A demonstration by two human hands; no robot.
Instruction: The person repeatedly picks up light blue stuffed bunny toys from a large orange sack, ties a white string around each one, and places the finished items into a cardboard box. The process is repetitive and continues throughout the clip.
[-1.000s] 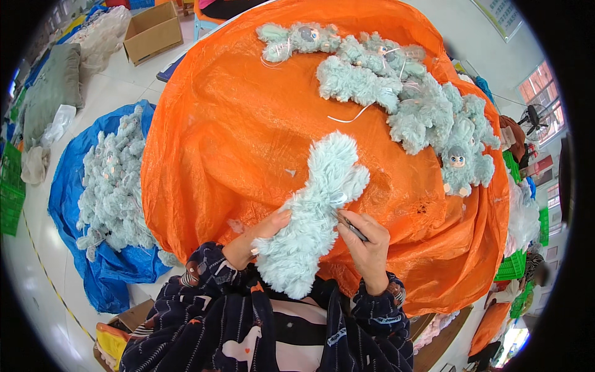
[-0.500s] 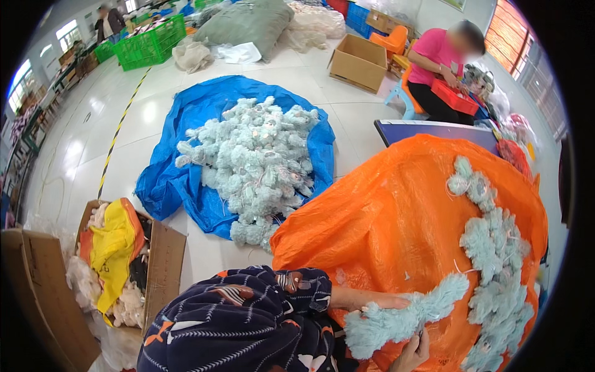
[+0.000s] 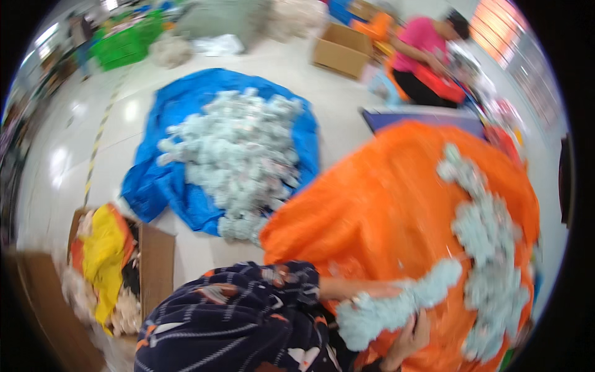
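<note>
A fluffy light-blue plush toy [image 3: 379, 313] lies stretched over the orange sheet [image 3: 372, 204] in front of me. My left hand [image 3: 385, 289] rests across its upper edge and holds it, fingers partly sunk in the pile. From below, my right hand [image 3: 414, 335] comes up to the toy's lower edge with its fingers closed. Blur hides whether a small tool or a bit of the plush is between them. Along the sheet's right side runs a row of similar light-blue plush pieces [image 3: 486, 232].
A heap of light-blue plush pieces [image 3: 238, 155] sits on a blue sheet [image 3: 149, 192] on the floor. To my left stands an open carton [image 3: 158, 260] with yellow cloth. A person in pink [image 3: 421, 46] sits at the far right, near another carton [image 3: 343, 53].
The whole view has shifted slightly and blurred. My right hand has moved up a little along the toy's lower edge. My left hand keeps its place on the toy.
</note>
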